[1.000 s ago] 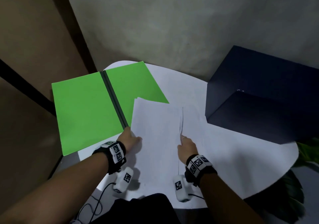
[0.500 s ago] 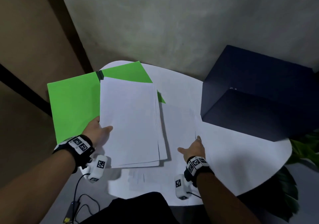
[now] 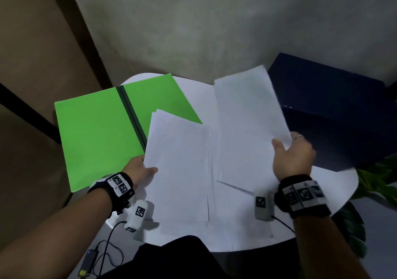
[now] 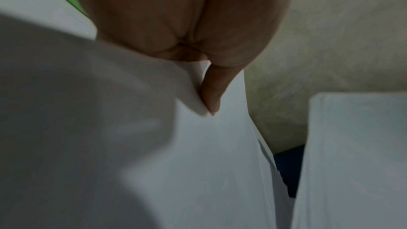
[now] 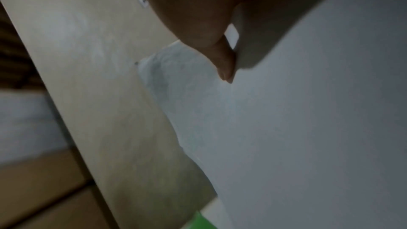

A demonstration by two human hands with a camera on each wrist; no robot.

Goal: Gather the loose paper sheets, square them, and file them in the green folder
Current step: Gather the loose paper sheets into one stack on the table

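1. White stack (image 3: 178, 167), pinched at its edge by the left hand (image 3: 137, 170), overlaps the open folder (image 3: 96, 137), likely awaiting the rest.
2. Right hand (image 3: 293, 158) pinches a lifted sheet (image 3: 247, 128), probably to add.
3. Wrist views alone show each thumb (image 4: 211, 91) pressing paper.

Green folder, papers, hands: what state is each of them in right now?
Green folder: lying open on the table.
Left stack of sheets: lifted, edges uneven, overlapping the folder.
Right sheet: raised, tilted.
Left hand: pinches the stack's edge.
Right hand: grips the right sheet.
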